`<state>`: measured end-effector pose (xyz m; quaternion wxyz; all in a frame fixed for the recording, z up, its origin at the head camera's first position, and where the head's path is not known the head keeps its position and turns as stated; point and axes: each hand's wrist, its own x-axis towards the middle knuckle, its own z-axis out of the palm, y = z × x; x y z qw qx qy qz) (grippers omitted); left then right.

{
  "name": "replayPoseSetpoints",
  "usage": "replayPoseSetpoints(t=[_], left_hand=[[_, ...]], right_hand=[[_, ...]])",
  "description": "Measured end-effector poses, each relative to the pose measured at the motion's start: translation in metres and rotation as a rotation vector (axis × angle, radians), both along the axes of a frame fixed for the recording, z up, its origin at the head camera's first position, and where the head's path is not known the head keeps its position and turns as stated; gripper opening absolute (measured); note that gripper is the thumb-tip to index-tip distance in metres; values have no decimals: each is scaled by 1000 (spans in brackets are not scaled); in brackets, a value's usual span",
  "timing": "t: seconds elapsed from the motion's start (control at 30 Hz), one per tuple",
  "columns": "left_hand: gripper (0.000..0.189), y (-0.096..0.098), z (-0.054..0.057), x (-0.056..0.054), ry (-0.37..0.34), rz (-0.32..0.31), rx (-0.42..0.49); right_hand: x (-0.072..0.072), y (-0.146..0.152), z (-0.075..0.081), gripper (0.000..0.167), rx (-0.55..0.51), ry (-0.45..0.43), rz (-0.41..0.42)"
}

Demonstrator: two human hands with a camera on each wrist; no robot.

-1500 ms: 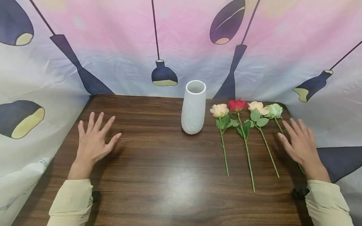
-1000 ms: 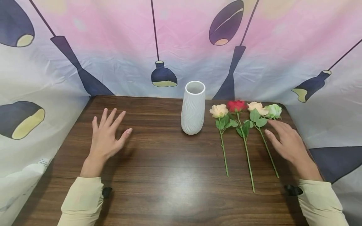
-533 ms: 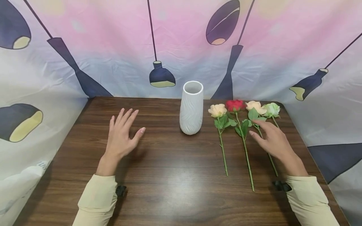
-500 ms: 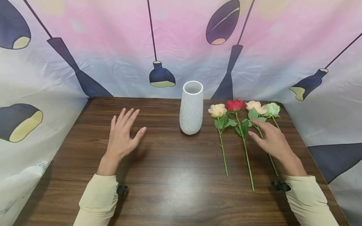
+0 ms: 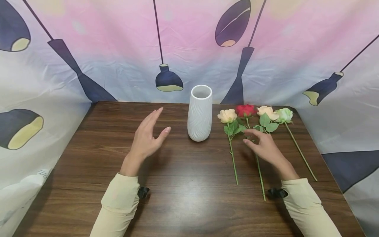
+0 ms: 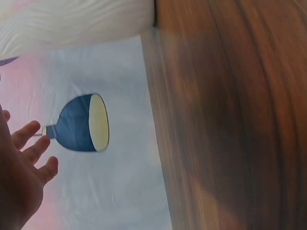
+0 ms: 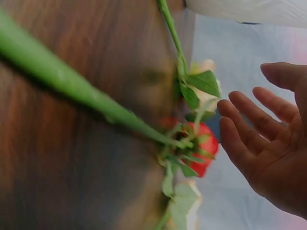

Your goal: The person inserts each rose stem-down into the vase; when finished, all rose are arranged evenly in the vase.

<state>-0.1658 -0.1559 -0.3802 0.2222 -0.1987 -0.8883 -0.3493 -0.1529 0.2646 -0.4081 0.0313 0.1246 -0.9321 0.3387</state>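
A white ribbed vase [image 5: 199, 118] stands upright toward the back of the table, and its near side fills a corner of the left wrist view. My left hand [image 5: 145, 138] hovers left of it, thumb apart from the extended fingers, holding nothing. Above the stem of the red rose [image 5: 245, 110] is my right hand [image 5: 265, 146], fingers loosely bent and nothing in them; it hides that rose's leaves and most of the stem of the right peach rose [image 5: 266, 112]. In the right wrist view a gap shows between the fingers and the red bloom [image 7: 204, 148].
Left of the red rose lies another peach rose [image 5: 227, 116], blooms toward the back. A pale green rose [image 5: 285, 115] lies at the right end of the row. Behind the wooden table [image 5: 183, 197] hangs a cloth [image 5: 124, 42] printed with lamps.
My left hand has moved right, closer to the vase. My right hand has swept left from the green rose to above the red rose's stem. Vase and roses stay in place.
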Motion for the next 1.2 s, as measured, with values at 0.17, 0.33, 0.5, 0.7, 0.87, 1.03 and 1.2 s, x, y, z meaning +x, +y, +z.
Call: replayPoseSetpoints(t=[0.17,0.33,0.5,0.7,0.87,1.03,1.2], left_hand=[[66,18,6,-6,-38,-59,119],[63,39,16,-16,-61,-120,236],[71,63,29,-29,-156,-167,308],[76,85,39,-42,-338,-232,506],[75,98,47,-49,-379,-277,580],[71,104,53,-54,-348,-283,582],[66,107,57,-58,-345,-277,626]], right_hand=[[-8,-8,-13,36,-74,-60,-16],[-15,-14,-21,36,-159,-168,-57],[-22,-20,-29,36,-207,-259,-64],[-28,-30,-35,34,-213,-319,-99],[-31,-37,-36,35,-147,-358,-136],[-34,-43,-33,35,-13,-371,-156],[-37,-48,-31,27,98,-343,-178]])
